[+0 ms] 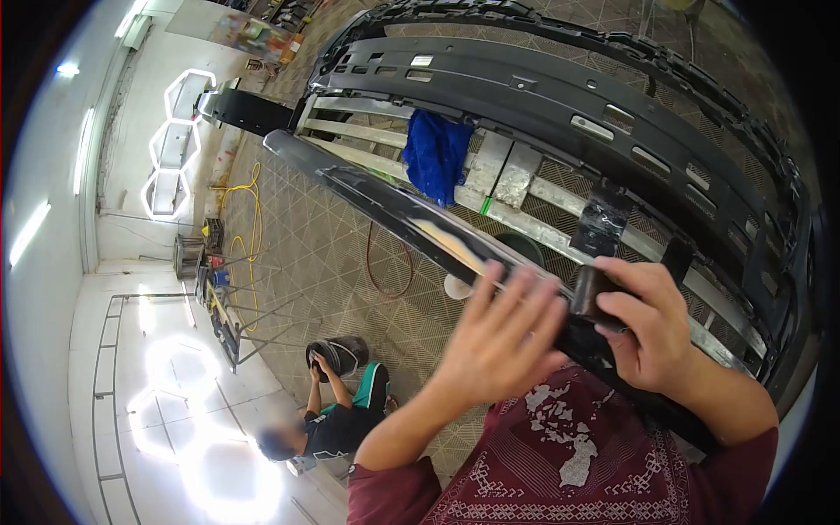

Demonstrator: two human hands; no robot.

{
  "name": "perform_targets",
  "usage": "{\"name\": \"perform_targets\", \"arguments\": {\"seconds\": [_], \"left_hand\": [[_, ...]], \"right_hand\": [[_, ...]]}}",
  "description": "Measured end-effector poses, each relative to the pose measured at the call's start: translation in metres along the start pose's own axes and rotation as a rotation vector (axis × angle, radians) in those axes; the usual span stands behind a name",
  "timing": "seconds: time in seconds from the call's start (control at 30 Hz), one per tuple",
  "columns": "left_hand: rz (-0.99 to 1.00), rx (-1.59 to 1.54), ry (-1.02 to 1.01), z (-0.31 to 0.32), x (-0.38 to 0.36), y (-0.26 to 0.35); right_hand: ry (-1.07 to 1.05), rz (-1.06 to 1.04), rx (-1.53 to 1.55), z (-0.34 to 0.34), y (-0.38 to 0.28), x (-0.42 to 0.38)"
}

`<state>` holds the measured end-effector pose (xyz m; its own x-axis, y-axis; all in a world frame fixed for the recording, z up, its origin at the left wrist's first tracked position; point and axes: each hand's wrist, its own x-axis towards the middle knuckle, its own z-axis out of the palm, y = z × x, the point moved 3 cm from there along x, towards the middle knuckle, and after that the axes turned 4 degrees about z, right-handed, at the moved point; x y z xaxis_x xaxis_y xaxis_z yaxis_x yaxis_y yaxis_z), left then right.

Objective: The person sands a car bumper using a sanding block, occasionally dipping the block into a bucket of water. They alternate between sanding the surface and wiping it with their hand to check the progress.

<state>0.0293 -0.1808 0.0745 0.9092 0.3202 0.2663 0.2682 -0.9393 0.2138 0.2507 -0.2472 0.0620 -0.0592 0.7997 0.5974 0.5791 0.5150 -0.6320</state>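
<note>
A long glossy black car body panel runs diagonally in front of me, with a bare beige-and-grey patch along its middle. My left hand is stretched flat at the panel's near part, just below the patch, its fingers extended and slightly blurred. Beside it, my right hand has its fingers closed round a small dark block, held over the near end of the panel. The block's far side is partly covered by my fingers.
A large black bumper lies across slatted supports, with a blue cloth on the slats. On the left, a person crouches, hands on a black bucket. A yellow hose and a red hose trail over the tiled floor.
</note>
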Motion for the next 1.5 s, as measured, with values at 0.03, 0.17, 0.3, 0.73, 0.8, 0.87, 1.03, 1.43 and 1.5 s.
{"name": "perform_targets", "arguments": {"seconds": [0.03, 0.17, 0.3, 0.73, 0.8, 0.87, 1.03, 1.43, 1.5], "left_hand": [[0.034, -0.045, 0.011, 0.006, 0.003, 0.015], [0.122, -0.092, 0.045, 0.014, 0.006, 0.037], [0.0, 0.06, -0.053, -0.008, 0.007, -0.008], [0.056, -0.07, -0.046, 0.004, 0.02, 0.023], [0.138, -0.114, -0.02, 0.004, 0.02, 0.039], [0.163, -0.12, -0.023, 0.004, 0.018, 0.027], [-0.042, 0.082, -0.029, -0.013, 0.017, -0.047], [-0.357, 0.083, 0.357, 0.006, -0.005, -0.106], [-0.366, 0.064, 0.409, 0.008, -0.008, -0.107]], "right_hand": [[0.04, 0.006, -0.04, -0.001, 0.0, -0.001], [0.103, 0.02, -0.069, -0.004, -0.001, -0.002], [0.109, 0.031, -0.068, -0.001, 0.0, -0.001], [0.154, 0.109, -0.112, 0.0, 0.004, -0.001], [0.167, 0.104, -0.119, 0.0, 0.005, 0.0], [0.165, 0.109, -0.112, 0.0, 0.006, 0.001], [0.123, 0.15, -0.062, 0.002, 0.007, 0.002], [-0.342, 0.22, 0.135, 0.007, 0.008, 0.022], [-0.374, 0.201, 0.135, 0.018, 0.008, 0.037]]}}
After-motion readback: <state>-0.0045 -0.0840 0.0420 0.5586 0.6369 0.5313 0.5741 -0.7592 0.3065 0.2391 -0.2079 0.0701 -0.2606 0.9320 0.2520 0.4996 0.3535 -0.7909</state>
